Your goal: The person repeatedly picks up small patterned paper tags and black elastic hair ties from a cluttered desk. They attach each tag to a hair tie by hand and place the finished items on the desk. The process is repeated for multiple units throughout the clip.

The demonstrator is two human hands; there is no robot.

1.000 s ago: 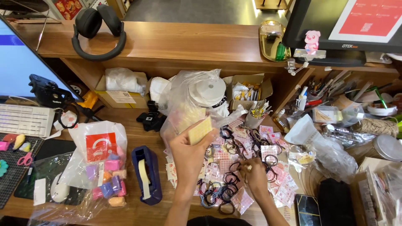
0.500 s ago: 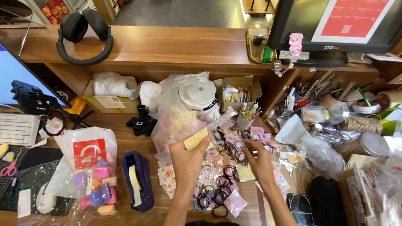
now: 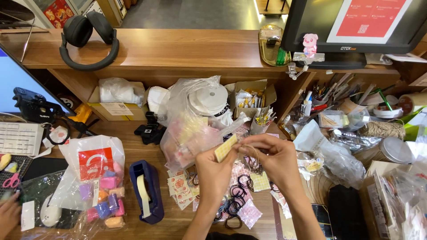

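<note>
Checked yellow card [image 3: 225, 148] between hands [image 3: 242, 162]

Bright, even indoor light; sharp centre, wide-angle bending at edges.

A second person's hand [image 3: 8, 213] is cut off at the lower-left edge, the monitor [image 3: 356, 24] runs past the top, and the contents of the clear plastic bag [image 3: 191, 129] stay blurred behind its crinkled film.
</note>
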